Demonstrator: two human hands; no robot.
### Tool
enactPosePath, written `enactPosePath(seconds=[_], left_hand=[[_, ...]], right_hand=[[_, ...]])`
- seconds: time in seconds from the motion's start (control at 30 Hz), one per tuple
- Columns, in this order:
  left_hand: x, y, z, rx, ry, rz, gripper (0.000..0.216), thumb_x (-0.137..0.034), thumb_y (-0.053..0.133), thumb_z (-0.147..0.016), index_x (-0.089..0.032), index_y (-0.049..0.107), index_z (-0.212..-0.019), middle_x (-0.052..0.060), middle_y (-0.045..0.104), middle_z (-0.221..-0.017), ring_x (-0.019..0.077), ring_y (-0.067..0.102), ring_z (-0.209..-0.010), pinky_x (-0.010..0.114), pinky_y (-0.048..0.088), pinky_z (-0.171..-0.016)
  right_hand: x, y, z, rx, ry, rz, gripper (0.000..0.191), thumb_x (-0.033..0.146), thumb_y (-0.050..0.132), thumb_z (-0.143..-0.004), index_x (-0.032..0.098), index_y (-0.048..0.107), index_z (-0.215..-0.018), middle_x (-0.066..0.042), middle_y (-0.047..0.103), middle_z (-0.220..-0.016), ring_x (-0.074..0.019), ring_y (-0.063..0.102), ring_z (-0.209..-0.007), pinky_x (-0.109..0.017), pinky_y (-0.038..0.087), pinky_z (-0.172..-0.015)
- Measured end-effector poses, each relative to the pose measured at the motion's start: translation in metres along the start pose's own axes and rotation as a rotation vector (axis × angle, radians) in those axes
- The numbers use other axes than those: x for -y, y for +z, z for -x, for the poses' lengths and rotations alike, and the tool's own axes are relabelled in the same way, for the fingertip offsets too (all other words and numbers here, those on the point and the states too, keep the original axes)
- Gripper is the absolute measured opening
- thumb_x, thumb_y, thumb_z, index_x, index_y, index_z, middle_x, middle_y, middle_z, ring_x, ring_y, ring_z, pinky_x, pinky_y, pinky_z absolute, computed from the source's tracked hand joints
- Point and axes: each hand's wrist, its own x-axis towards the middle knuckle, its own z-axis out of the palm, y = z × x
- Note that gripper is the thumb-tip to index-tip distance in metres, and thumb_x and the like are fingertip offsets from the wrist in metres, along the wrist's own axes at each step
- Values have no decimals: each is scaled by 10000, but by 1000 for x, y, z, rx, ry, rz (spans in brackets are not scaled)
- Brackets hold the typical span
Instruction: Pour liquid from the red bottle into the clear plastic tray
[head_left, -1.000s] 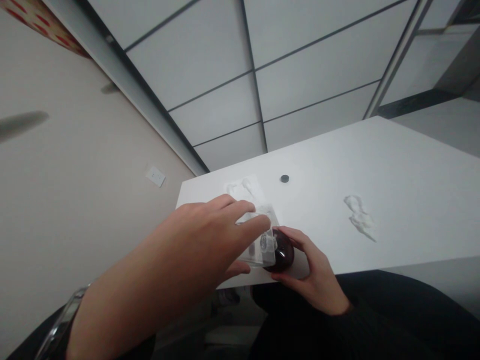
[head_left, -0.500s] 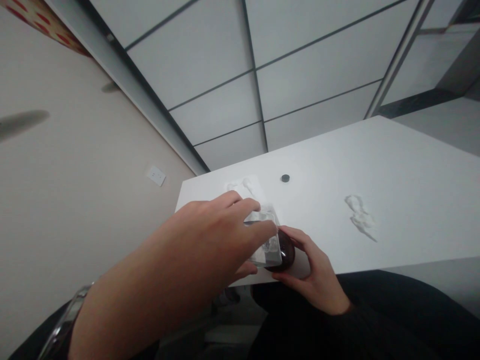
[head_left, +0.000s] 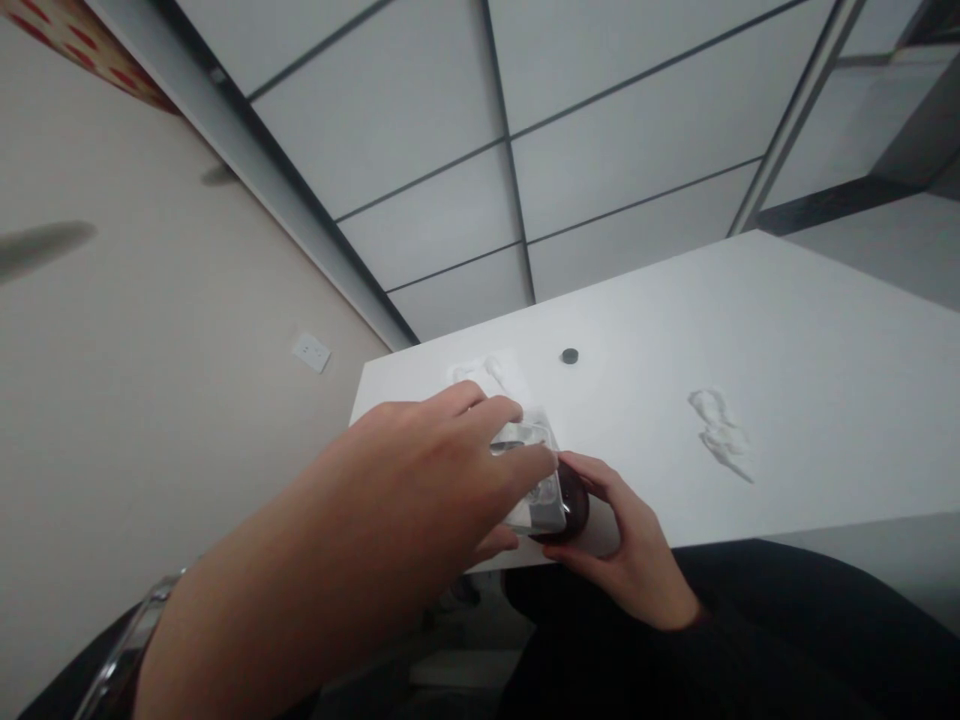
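Note:
My left hand [head_left: 450, 450] is wrapped over a clear, square-sided container [head_left: 546, 513]. The container is tipped on its side, with its flat end toward the right. Against that end sits a dark reddish-brown, rounded, glossy vessel [head_left: 576, 503], most of it behind the clear container. The fingers and thumb of my right hand [head_left: 634, 545] grip the dark vessel from the right. Whether the two vessels' mouths meet is hidden by my left hand. Both hands are close together above the near edge of the white table [head_left: 630, 400].
A small dark grey round cap [head_left: 570, 356] lies near the table's far edge. Crumpled white tissue [head_left: 721, 435] rests on the right, and more white tissue [head_left: 491, 374] lies beyond my left hand. A wall with a socket [head_left: 311, 352] borders the left side; panelled doors [head_left: 442, 225] stand behind the table.
My left hand and the clear container have shifted very slightly to the right. My right hand stays in place on the dark vessel.

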Motion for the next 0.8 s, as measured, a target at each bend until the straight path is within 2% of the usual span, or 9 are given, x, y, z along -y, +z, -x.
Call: enactPosePath(seconds=[0.13,0.3,0.6,0.8], left_hand=[[0,-1,-1,-6,14,-19,348,-139,774,-888,-231,689,-1213,72,742,-1187,279,703,-973,385,573,-741],[0,-2,-1,-26,24,-24,332,-212,785,-916,-226,693,-1235,87,747,-1204,303,708,-986,419,593,-717],[0,5,1,-87,34,0,398,-351,826,-920,-230,661,-1261,86,729,-1258,315,687,-1072,492,618,-849],[0,5,-1,-94,42,28,412,-363,848,-900,-226,683,-1252,88,728,-1234,322,688,-1075,505,614,-884]], right_hand=[[1,0,-1,0,-19,-6,678,431,839,-880,284,507,-1453,-129,672,-1403,-324,687,-1272,-495,600,-1063],[3,1,-1,-4,-15,-7,672,422,838,-884,302,503,-1455,-111,676,-1403,-304,686,-1273,-467,599,-1065],[0,1,-1,-6,-19,-6,671,509,810,-898,312,499,-1459,-103,678,-1386,-290,693,-1254,-448,604,-1050],[0,1,0,-17,-12,-3,667,508,822,-888,324,511,-1449,-90,686,-1372,-282,693,-1246,-422,597,-1058]])
